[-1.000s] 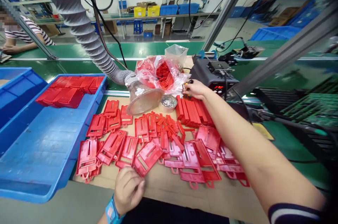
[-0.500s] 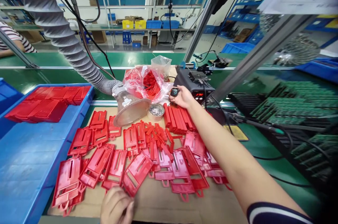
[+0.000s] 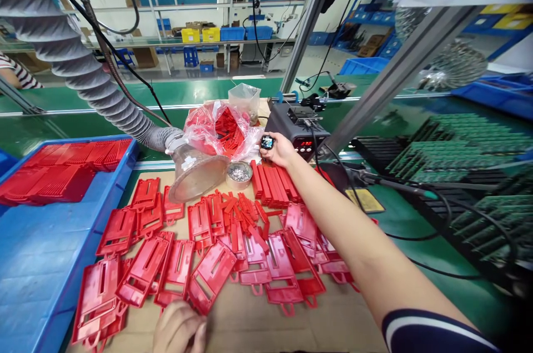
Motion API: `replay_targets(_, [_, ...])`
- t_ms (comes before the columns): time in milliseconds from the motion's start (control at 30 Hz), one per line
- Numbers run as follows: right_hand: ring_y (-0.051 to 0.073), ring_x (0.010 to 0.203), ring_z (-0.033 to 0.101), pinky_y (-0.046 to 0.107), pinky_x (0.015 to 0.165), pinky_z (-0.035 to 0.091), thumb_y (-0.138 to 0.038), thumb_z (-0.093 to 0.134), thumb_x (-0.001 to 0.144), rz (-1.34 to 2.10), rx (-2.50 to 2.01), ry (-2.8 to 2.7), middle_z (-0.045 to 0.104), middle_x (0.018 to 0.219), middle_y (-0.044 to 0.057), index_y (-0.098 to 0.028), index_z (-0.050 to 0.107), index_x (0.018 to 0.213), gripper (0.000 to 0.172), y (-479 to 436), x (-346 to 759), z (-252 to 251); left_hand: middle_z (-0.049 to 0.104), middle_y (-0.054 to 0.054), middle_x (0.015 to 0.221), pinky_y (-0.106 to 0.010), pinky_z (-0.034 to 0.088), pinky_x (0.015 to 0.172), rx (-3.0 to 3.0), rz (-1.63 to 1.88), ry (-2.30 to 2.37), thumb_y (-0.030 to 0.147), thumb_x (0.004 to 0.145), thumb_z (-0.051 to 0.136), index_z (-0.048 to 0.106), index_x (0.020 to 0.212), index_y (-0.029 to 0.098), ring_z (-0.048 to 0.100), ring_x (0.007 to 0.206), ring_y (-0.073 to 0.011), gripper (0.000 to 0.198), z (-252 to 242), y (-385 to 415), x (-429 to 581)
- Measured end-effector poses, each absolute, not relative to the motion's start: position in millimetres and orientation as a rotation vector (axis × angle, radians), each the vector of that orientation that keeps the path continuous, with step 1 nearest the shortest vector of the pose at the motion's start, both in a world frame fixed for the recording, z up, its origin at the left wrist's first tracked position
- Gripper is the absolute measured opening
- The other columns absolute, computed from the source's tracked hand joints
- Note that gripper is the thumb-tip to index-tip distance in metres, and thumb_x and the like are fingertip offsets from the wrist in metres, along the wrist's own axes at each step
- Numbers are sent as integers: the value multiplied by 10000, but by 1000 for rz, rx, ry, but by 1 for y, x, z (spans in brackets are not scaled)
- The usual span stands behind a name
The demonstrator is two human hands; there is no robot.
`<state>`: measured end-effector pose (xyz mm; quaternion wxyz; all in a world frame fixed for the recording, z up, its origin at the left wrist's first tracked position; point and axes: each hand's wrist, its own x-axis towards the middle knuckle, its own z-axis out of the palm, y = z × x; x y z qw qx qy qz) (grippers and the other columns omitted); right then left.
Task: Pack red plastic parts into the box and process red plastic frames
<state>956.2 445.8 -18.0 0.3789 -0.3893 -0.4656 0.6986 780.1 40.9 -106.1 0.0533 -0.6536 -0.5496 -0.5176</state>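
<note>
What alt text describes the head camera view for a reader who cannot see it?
Two hands work over red plastic plates spread on cardboard: the right hand holds a small dark device beside a soldering station, and the left hand sits at the plates' near edge. A blue tray of red parts lies left.

Spread across the cardboard sheet (image 3: 237,325), plastic plates (image 3: 144,275); left of the sheet, a tray (image 3: 41,264) with more plates piled at its far end; beyond the plates, a metal dish (image 3: 239,174) just right of a fume extractor hood (image 3: 195,178); behind both, a stuffed plastic bag (image 3: 216,131); farther right, a soldering station (image 3: 295,131).
</note>
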Motion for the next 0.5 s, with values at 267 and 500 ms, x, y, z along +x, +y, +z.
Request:
replay_targets(267, [63,414,451,168,333,290,-396,282,941,1606,-1209,-1312,561,688,2,-172,481,989,304,445,951,-14,580,-23,569,-259,481,553,-2006,-1564,-1684,104,798,542,609,707,168,544,553,-131,130,-104,40,780])
replay_targets(500, [102,651,566,253,560,496,-383,468,903,1342,-1537,-1580,589,885,30,-138,536,1054,296,445,942,-13,605,-28,605,-260,488,559,-2160,-1509,-1685,41,765,536,605,761,160,548,585,-136,137,-92,39,775])
